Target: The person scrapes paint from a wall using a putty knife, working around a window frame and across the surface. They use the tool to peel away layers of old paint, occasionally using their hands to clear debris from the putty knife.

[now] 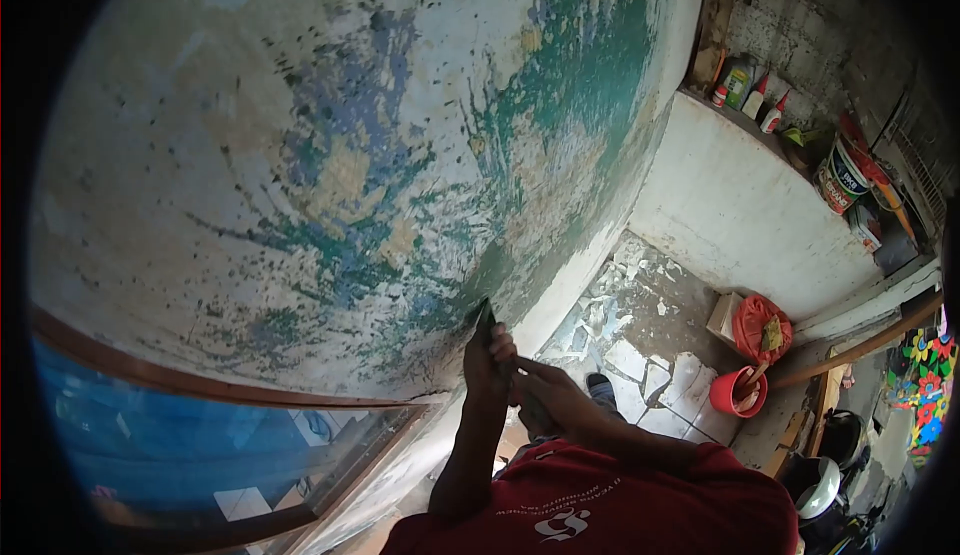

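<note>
A scraper, dark with a pointed-looking blade, touches the lower part of the wall. My left hand is closed around it, close behind the blade. Just below and to the right, my right hand is closed against the left one; what lies inside its fingers is hidden. The wall carries worn patches of green, purple and cream paint over a whitish surface. Around the blade, the green is scratched and streaky.
Broken tiles and flakes litter the floor near my foot. A red bucket and an orange plastic bag stand right. Bottles and a paint tub line a ledge. A blue window borders the wall's lower left.
</note>
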Motion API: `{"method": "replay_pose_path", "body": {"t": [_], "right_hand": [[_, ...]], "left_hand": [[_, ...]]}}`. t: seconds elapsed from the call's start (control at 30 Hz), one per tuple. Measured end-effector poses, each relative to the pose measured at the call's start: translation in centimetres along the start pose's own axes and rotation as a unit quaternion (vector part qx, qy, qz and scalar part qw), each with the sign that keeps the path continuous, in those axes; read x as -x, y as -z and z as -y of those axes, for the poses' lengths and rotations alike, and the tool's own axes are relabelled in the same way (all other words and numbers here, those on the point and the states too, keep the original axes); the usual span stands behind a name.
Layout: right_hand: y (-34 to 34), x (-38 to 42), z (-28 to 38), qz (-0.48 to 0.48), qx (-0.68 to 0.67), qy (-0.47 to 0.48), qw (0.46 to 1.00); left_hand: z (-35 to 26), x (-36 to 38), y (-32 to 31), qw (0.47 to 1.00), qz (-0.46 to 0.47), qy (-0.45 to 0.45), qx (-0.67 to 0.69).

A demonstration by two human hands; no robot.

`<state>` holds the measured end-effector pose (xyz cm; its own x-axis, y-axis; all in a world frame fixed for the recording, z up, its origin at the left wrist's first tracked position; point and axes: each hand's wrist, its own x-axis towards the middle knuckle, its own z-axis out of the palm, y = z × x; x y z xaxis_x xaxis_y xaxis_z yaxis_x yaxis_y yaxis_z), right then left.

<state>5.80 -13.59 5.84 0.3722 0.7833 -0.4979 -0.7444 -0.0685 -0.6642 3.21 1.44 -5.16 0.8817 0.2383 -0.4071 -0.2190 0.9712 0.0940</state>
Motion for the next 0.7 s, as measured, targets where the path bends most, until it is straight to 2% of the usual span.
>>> {"method": "replay_pose_path", "body": {"t": [0.03,0.13,0.17,0.27,0.3,0.4,0.43,0.53,0.57,0.67,0.7], "right_hand": [[0.6,-0.4,-0.6,0.040,-0.004,-0.005,0.999],[1.3,-1.9,-1.3,0.028,-0.048,-0.007,0.998],[2.3,-2.5,-1.5,0.040,-0.041,-0.018,0.998],[2.1,-1.5,-1.2,0.023,-0.027,-0.012,0.999],[1.7,-0.8,0.0,0.049,-0.032,-0.032,0.998],[2.8,-4.1,-1.7,0.045,-0.066,-0.011,0.997],[3.5,-4.8,-1.6,0.054,-0.065,0.002,0.996],[3.2,-2.7,-1.6,0.023,-0.001,0.018,1.000],[2.3,-0.8,0.1,0.059,-0.024,-0.009,0.998],[3.1,-2.0,-0.1,0.069,0.012,-0.006,0.998],[3.5,-3.2,-1.0,0.013,-0.022,-0.008,1.000]], "left_hand": [[-0.1,0.4,0.0,1.000,0.011,-0.018,-0.004],[-0.1,-1.3,0.6,0.998,-0.055,0.014,-0.022],[0.4,-1.6,0.0,0.995,-0.103,0.001,-0.010],[1.4,0.1,-1.7,0.996,-0.073,-0.055,-0.017],[0.9,0.3,-1.2,0.998,0.006,-0.058,-0.011],[-0.6,-2.5,0.7,0.995,-0.012,0.074,0.062],[-0.4,-3.3,0.9,0.994,-0.034,0.089,0.056],[1.1,-1.2,-1.4,0.997,-0.070,-0.021,0.004],[1.4,0.4,-3.0,0.995,-0.039,-0.075,-0.049],[0.4,-1.4,-0.4,0.999,-0.022,-0.013,-0.044],[0.8,-2.0,-0.4,0.998,-0.027,0.007,-0.049]]}}
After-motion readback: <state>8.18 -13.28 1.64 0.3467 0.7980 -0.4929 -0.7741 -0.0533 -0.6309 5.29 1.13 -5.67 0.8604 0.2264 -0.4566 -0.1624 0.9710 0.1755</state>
